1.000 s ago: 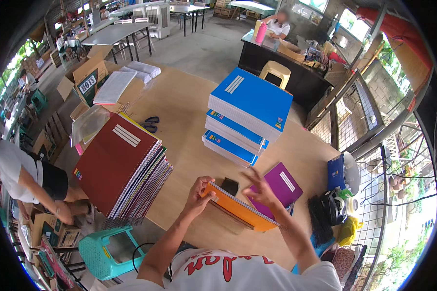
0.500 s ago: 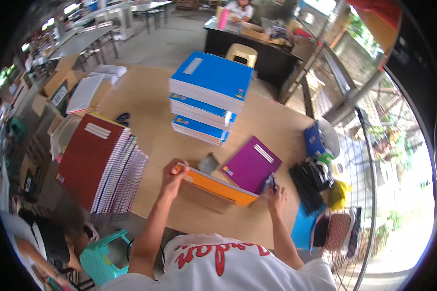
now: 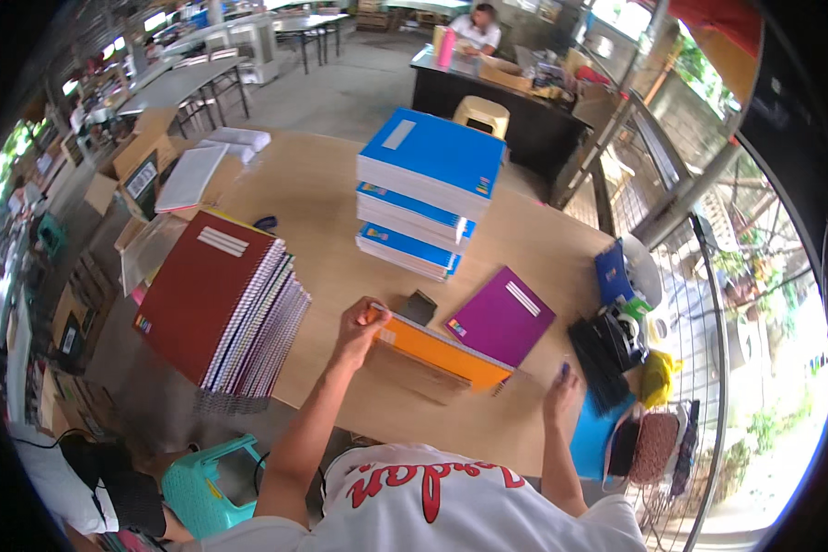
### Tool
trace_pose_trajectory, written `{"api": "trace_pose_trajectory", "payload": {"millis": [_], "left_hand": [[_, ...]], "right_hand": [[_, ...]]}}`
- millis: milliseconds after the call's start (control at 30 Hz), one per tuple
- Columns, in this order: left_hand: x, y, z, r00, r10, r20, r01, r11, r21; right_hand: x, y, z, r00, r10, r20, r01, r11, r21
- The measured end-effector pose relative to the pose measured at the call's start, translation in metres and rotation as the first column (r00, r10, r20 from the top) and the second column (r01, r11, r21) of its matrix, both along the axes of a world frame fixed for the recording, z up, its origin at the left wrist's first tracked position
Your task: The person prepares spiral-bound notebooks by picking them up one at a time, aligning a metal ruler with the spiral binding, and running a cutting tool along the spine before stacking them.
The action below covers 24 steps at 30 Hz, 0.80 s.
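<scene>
Extending rightward, orange notebook point(image 3: 446, 354), end in left fingers point(image 3: 362, 311)

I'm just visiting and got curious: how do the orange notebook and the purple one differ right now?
The orange notebook is tipped up on edge; the purple notebook lies flat. The left hand grips the orange notebook, while neither hand touches the purple notebook. Shared: both are notebooks, at the same tan table.

head — left fisheye; above hands point(image 3: 355, 337); faces down, forward; table point(image 3: 327, 221) near — floor point(image 3: 340, 97) beyond
</scene>
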State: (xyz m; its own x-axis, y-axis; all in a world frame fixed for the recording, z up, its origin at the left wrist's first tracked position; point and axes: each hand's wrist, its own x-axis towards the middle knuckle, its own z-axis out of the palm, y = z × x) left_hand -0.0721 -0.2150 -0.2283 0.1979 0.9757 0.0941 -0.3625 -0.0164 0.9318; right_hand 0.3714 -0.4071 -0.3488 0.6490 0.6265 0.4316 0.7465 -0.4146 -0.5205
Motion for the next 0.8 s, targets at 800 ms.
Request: {"api": "trace_pose_trajectory", "payload": {"millis": [800], "left_hand": [[-0.015,0.011,-0.007,0.992,-0.098,0.076,0.101,0.994,-0.044]], "right_hand": [[-0.281,0.225,0.303,-0.388,0.694,0.606,-0.599,0.31,-0.738]]}}
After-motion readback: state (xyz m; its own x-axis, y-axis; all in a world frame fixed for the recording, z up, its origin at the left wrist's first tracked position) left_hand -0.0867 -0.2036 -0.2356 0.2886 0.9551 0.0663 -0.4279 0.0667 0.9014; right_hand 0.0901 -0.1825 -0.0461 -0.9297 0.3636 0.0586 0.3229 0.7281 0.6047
